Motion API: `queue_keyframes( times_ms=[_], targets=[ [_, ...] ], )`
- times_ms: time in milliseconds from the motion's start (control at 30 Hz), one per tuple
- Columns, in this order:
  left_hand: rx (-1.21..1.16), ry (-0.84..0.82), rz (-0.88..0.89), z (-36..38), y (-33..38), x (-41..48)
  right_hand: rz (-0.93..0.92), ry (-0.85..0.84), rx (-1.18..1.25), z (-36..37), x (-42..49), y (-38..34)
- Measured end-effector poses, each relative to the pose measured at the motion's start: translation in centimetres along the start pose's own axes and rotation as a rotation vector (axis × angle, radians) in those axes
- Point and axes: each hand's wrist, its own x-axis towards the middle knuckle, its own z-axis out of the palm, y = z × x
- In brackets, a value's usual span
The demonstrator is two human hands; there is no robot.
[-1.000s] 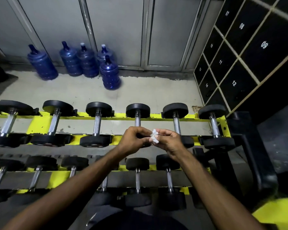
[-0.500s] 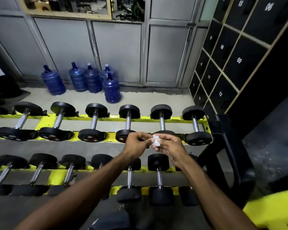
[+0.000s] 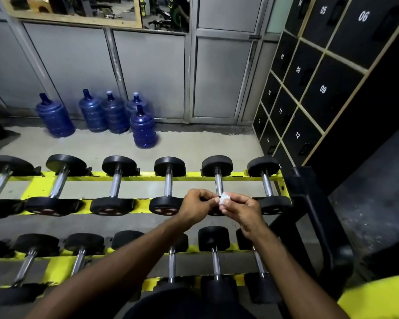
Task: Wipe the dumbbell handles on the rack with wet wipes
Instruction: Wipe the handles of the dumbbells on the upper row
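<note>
Head view: small white crumpled wet wipe (image 3: 223, 200) pinched between both hands, up in the air over the top row of the yellow metal dumbbell rack (image 3: 134, 178). Left hand (image 3: 197, 207) curled, fingertips nipping the wipe's left edge. Right hand (image 3: 242, 210) curled too, thumb and fingers closed on the wipe's right side. Wipe just in front of the shiny silver handle (image 3: 218, 184) of the black round-ended dumbbell second from the right in the top row; touching it or not, cannot tell. Other black dumbbells with silver handles lined up along both rows, lower row partly hidden under the arms. Five big blue plastic water jugs (image 3: 143, 128) standing on the grey floor behind the rack, by the grey metal wall panels. Black numbered lockers (image 3: 309, 88) off to the right.

Compared with half a second ago: hands and wipe shifted a little to the right, from above the third dumbbell from the right to the second. Same two-handed pinch on the wipe. Camera tipped slightly up, more of the wall showing.
</note>
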Motion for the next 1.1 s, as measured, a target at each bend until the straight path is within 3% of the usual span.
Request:
queue_keyframes(
  times_ms=[233, 367, 533, 800, 1100],
  targets=[
    [0.274, 0.007, -0.075, 0.2, -3.8, 4.5, 0.07, 0.185, -0.055, -1.3, 5.0, 0.5],
    [0.316, 0.05, -0.136, 0.9, -4.7, 5.8, 0.092, 0.208, -0.029, -1.6, 8.0, 0.0],
    [0.369, 0.146, -0.244, 2.7, -5.7, 7.2, 0.065, 0.172, -0.231, -3.3, 12.4, 0.0],
    [0.455, 0.381, -0.335, 6.5, -6.0, 9.4, -0.026, -0.143, -0.791, -4.9, 19.3, 1.3],
    [0.508, 0.501, -0.474, 8.4, -6.5, 10.3, -0.136, -0.522, -1.139, -4.9, 23.3, 1.8]
  ],
)
